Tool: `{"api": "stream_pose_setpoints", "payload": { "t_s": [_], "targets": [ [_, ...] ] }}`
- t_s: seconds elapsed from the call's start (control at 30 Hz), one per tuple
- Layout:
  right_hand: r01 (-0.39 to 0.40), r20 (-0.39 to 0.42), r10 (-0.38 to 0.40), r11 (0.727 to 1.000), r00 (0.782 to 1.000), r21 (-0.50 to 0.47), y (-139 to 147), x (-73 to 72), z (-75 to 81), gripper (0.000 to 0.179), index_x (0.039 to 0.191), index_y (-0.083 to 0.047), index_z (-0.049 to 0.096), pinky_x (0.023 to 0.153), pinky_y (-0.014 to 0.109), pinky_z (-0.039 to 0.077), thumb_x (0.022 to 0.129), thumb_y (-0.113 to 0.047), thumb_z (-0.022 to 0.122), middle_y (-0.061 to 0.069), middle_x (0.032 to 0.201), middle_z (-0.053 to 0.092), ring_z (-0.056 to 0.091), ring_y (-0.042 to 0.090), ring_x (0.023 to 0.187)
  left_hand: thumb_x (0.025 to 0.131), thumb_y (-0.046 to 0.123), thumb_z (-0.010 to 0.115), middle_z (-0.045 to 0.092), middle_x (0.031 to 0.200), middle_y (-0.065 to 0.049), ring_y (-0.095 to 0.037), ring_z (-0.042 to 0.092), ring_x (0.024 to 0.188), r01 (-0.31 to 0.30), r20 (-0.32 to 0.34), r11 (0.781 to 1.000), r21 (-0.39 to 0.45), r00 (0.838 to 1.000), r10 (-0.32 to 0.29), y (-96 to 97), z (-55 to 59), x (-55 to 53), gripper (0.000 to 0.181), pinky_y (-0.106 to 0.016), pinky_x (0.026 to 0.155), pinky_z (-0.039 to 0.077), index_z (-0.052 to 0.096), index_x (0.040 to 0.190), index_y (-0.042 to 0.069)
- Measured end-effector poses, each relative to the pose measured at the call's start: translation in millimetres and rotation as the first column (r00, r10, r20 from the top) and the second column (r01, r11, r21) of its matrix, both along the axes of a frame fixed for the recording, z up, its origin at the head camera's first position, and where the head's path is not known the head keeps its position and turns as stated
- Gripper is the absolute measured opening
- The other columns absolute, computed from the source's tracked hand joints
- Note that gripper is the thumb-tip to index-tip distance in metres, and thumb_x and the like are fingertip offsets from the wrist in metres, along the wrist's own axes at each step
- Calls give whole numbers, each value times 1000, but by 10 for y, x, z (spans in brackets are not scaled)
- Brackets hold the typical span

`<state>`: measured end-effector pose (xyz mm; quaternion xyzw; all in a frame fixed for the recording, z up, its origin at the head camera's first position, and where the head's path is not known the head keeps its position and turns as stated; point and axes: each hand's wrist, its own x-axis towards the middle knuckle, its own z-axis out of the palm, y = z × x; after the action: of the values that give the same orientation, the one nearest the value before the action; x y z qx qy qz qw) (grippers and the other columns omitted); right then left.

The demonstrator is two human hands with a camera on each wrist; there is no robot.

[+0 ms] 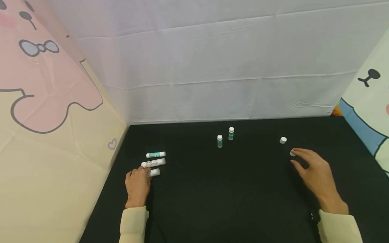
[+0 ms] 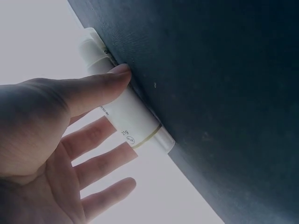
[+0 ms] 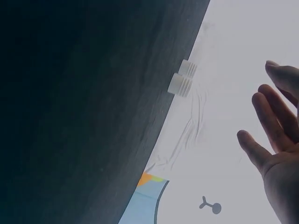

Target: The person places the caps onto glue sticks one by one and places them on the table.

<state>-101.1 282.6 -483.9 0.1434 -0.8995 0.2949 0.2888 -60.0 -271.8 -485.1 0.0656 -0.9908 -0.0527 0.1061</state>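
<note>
At the left of the head view my left hand rests over a white glue stick lying on the black table. The left wrist view has its thumb across the glue stick, marked "21g", with fingers behind it. Two more lie just beyond: a white tube with a barcode and a slimmer green-labelled tube. On the right, my right hand hovers with thumb and fingers spread, holding nothing. Its fingers overlap a small white cap in the head view; a second white cap sits beyond. Both caps look ribbed in the right wrist view.
Two small green-labelled tubes with white tops, one nearer and one farther, stand upright toward the back middle. A white cloth wall borders the black table behind; printed cloths hang at both sides.
</note>
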Motion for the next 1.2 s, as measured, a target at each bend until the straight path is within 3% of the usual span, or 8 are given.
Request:
{"api": "stream_pose_setpoints", "payload": {
  "t_s": [0.1,0.17,0.27,0.33,0.7,0.83,1.2],
  "targets": [
    [23,31,-23,1000,999,4,44,-5,-7,48,115,6,74,113,7,32,71,18,86,24,117,73,67,43,104,82,-4,84,76,106,-22,-44,69,100,0,9,1000,1,1000,0,-7,-3,-1,29,-65,101,49,80,110,1],
    [36,54,-36,999,998,11,72,-14,-10,48,117,6,73,114,27,45,73,17,86,25,118,72,67,45,106,82,-4,84,76,105,-22,-44,69,100,4,10,1000,1,1000,-4,-7,0,2,29,-65,101,49,80,110,1],
    [46,95,-47,999,994,17,114,-40,-8,47,119,7,72,100,57,49,75,15,86,27,120,70,66,48,109,82,-5,83,75,104,-22,-44,68,100,12,8,1000,-1,1000,-12,-11,4,3,28,-65,100,49,80,109,1],
    [52,130,-55,998,990,20,141,-60,-11,47,120,8,71,93,66,47,76,14,85,29,121,69,64,51,110,82,-6,82,75,104,-22,-44,68,100,17,9,1000,-3,1000,-17,-11,10,6,27,-64,100,49,79,108,2],
    [79,269,-94,995,958,67,233,-167,-40,46,122,10,67,95,73,44,79,13,83,36,126,64,59,58,116,82,-5,83,75,108,-23,-44,68,102,13,9,1000,-17,1000,-13,-15,1,24,31,-64,101,49,79,112,0],
    [85,334,-106,993,936,78,243,-200,-37,46,125,11,65,97,75,43,82,11,81,38,129,61,56,59,119,82,-5,83,75,108,-23,-45,68,103,10,6,1000,-13,1000,-10,-22,12,40,32,-64,101,49,79,113,0],
    [70,408,-106,992,907,102,314,-290,-42,46,126,13,63,97,77,41,84,8,80,43,130,57,53,63,119,83,-2,84,73,113,-24,-46,67,107,-17,20,1000,1,1000,17,-45,57,73,35,-64,102,48,77,117,-2]
  ]
}}
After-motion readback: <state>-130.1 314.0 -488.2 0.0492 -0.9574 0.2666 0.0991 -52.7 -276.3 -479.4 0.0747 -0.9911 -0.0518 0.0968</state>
